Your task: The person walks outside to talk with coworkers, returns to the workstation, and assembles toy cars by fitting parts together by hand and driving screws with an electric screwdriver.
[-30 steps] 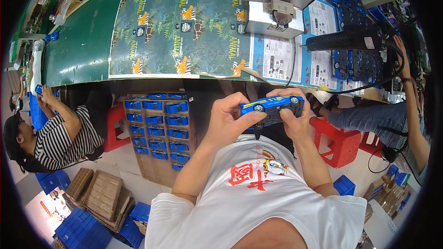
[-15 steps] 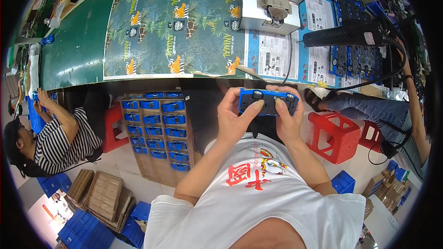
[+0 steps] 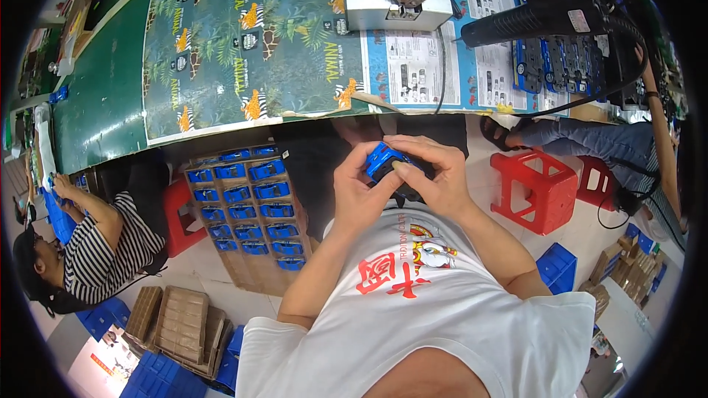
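Just below the table's near edge, both my hands hold a blue toy car (image 3: 380, 158) with a black underside. My left hand (image 3: 357, 190) is closed round one end of it, thumb along the underside. My right hand (image 3: 439, 175) wraps the other end, its thumb also pressing on the underside. My fingers cover much of the car. Beyond them on the table (image 3: 103, 103) lie printed sheets (image 3: 276, 66) with animal pictures. A metal fixture (image 3: 402, 0) stands on the sheets, and to its right is a black hand-held power tool (image 3: 527, 26) with a cord.
A compartmented cardboard tray (image 3: 254, 273) of blue toy cars stands below the table, left of me. More cars (image 3: 560, 66) lie at the table's right. Red stools (image 3: 535, 190) stand on both sides. A person in stripes (image 3: 110, 250) works at left, another person (image 3: 612, 140) at right.
The toy car has been turned and tilted, from lying level across my hands to slanting between them. My right hand now covers more of it. The whole view has shifted slightly.
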A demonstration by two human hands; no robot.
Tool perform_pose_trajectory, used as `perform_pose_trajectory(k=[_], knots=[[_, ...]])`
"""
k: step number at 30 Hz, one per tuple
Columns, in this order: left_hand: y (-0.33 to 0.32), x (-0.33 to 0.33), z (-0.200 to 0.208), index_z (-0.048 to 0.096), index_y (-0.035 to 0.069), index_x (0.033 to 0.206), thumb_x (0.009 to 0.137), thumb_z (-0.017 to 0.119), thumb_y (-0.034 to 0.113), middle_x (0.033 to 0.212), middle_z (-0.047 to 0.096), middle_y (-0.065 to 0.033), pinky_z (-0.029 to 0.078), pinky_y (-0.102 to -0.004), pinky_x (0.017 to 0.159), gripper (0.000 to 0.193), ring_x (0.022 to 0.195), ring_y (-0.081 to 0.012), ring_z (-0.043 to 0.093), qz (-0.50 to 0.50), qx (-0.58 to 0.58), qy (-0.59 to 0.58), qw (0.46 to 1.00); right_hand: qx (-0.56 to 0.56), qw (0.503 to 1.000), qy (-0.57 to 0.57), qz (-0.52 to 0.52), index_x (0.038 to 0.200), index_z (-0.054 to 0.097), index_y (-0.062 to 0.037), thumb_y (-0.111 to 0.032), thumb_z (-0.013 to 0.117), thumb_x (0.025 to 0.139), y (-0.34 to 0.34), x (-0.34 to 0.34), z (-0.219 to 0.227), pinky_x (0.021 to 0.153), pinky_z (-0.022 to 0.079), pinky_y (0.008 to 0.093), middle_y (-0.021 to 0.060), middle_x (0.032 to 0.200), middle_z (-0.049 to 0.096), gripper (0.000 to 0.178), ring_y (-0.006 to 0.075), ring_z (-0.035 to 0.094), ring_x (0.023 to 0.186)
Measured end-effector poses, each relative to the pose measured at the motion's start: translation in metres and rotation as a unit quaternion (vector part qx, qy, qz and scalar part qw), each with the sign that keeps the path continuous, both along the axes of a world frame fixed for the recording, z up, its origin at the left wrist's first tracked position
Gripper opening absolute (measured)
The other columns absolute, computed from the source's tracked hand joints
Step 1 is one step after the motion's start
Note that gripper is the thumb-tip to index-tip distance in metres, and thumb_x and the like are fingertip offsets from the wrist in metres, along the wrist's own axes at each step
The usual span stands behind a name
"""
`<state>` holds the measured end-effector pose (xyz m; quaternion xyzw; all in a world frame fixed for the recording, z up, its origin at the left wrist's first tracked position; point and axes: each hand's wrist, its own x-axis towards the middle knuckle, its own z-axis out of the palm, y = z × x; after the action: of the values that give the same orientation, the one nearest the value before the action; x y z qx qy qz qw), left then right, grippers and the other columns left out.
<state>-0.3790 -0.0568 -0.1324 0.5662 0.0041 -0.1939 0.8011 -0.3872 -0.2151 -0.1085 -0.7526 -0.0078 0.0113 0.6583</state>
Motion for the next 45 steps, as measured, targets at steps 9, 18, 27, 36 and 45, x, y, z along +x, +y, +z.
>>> perform_pose_trajectory(k=[9, 18, 27, 36, 45], knots=[[-0.001, -0.002, 0.003, 0.059, -0.001, 0.11, 0.083, 0.074, 0.006, 0.095, 0.06, -0.0015, 0.046, -0.0215, 0.076, 0.031, 0.086, -0.006, 0.055, -0.038, 0.01, 0.013, 0.999, 0.002, 1.0, -0.021, -0.022, 0.102, 0.071, 0.0023, 0.001, 0.068, 0.077, -0.003, -0.007, -0.011, 0.081, 0.051, 0.0312, 0.0179, 0.105, 0.07, 0.026, 0.0221, 0.066, 0.093], [-0.005, -0.007, 0.001, 0.059, -0.001, 0.109, 0.082, 0.07, 0.0, 0.094, 0.059, -0.0012, 0.045, -0.0217, 0.076, 0.029, 0.086, -0.0066, 0.055, -0.04, 0.013, 0.045, 0.998, 0.056, 0.995, -0.011, -0.077, 0.096, 0.072, 0.0034, 0.004, 0.068, 0.075, 0.004, -0.016, -0.024, 0.074, 0.051, 0.0281, 0.0165, 0.102, 0.07, 0.022, 0.0177, 0.063, 0.084], [-0.01, -0.007, -0.022, 0.061, 0.002, 0.102, 0.08, 0.072, 0.002, 0.089, 0.062, -0.0012, 0.047, -0.0221, 0.073, 0.024, 0.079, -0.0063, 0.056, -0.046, 0.018, 0.15, 0.987, 0.137, 0.974, 0.135, -0.122, 0.098, 0.07, 0.0072, 0.004, 0.065, 0.079, 0.003, -0.026, -0.045, 0.078, 0.053, 0.0279, 0.0176, 0.105, 0.069, 0.02, 0.0169, 0.065, 0.092], [-0.012, -0.014, -0.049, 0.058, 0.003, 0.105, 0.082, 0.074, 0.009, 0.092, 0.063, -0.0021, 0.048, -0.0231, 0.075, 0.029, 0.082, -0.0073, 0.059, -0.035, -0.026, 0.259, 0.965, 0.058, 0.968, 0.212, -0.122, 0.098, 0.071, 0.0062, -0.004, 0.065, 0.078, -0.005, -0.027, -0.06, 0.078, 0.053, 0.0262, 0.0154, 0.096, 0.072, 0.023, 0.0146, 0.067, 0.086], [-0.014, -0.021, -0.066, 0.05, 0.004, 0.114, 0.087, 0.071, 0.021, 0.096, 0.059, -0.0026, 0.049, -0.0236, 0.07, 0.038, 0.081, -0.0071, 0.058, -0.061, 0.004, 0.28, 0.958, 0.032, 0.966, 0.249, -0.068, 0.098, 0.071, 0.008, -0.005, 0.064, 0.081, -0.021, -0.017, -0.063, 0.073, 0.053, 0.0253, 0.0139, 0.09, 0.073, 0.022, 0.0132, 0.067, 0.08]])
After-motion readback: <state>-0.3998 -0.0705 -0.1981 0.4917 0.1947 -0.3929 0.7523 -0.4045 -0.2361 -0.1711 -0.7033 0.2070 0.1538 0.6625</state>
